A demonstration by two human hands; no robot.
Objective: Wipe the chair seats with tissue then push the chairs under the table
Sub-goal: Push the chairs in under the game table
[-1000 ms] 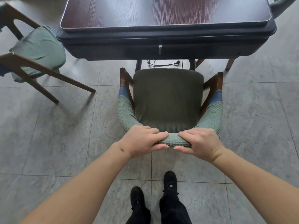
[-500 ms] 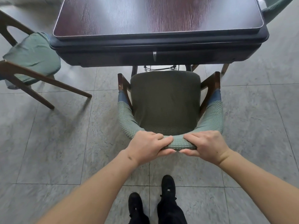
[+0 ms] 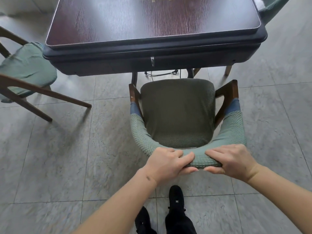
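My left hand [image 3: 166,163] and right hand [image 3: 231,162] both grip the padded backrest [image 3: 205,160] of the chair [image 3: 179,114], fingers curled over it, thumbs beneath. I judge this the pushing step: the seat's front edge sits just short of the counter [image 3: 152,53], so next comes a straight shove between its legs. No tissue shows. A second chair [image 3: 27,73] at left is cut off, a third barely visible far right
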